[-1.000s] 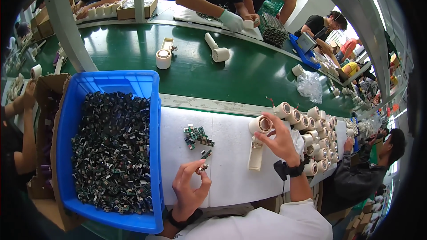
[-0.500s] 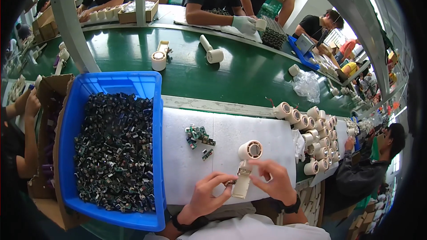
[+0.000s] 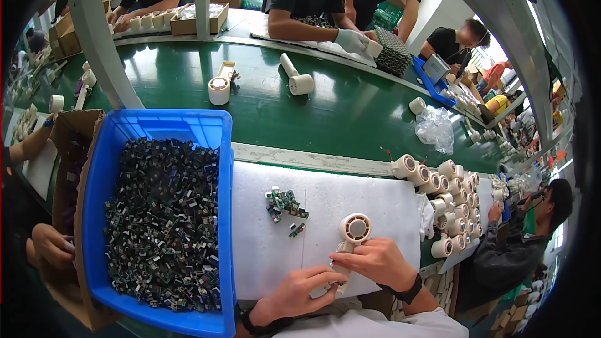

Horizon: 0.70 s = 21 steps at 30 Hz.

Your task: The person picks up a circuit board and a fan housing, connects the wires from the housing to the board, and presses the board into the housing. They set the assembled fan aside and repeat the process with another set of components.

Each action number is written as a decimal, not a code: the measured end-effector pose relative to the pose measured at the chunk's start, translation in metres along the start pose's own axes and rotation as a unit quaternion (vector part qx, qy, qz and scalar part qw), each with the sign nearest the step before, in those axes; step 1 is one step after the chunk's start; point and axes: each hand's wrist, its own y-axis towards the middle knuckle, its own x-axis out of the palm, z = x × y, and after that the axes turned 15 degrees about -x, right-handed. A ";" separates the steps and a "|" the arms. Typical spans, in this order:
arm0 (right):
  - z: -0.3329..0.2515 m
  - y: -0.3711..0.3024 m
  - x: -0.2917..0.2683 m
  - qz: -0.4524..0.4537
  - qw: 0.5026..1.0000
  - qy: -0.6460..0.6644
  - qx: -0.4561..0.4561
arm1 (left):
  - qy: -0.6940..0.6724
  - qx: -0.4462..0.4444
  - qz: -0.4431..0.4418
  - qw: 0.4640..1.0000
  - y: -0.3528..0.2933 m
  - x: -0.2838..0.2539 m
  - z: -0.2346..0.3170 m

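A cream handheld fan [image 3: 355,228] lies on the white foam sheet in front of me, its round head pointing away and its open handle towards me. My left hand [image 3: 303,291] is closed at the handle's lower end, with a small dark circuit board [image 3: 339,283] at its fingertips, partly hidden. Across the upper handle, my right hand [image 3: 379,263] pinches at the handle's left edge; what is between its fingertips is too small to make out. A few loose circuit boards [image 3: 286,203] lie on the foam beyond my left hand.
At left stands a blue bin [image 3: 226,213] full of small circuit boards, beside a cardboard box [image 3: 78,126]. Rows of cream fan heads [image 3: 442,248] stand at right. Beyond runs a green conveyor belt [image 3: 263,119] carrying fan parts and a clear plastic bag [image 3: 434,130]. Co-workers sit around.
My right hand has moved left and down over the fan's handle, closing from spread fingers to a pinch. My left hand has shifted to the handle's lower end.
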 end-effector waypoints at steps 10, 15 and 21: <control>0.007 -0.010 0.013 0.058 0.992 0.108 0.023 | -0.036 -0.016 0.001 0.999 -0.005 0.002 0.001; 0.001 -0.007 0.037 0.229 0.940 0.228 0.112 | -0.052 -0.033 -0.002 0.998 -0.002 0.003 0.001; -0.020 0.001 0.032 0.205 0.939 0.188 0.204 | 0.003 -0.039 0.050 0.998 -0.001 0.003 0.007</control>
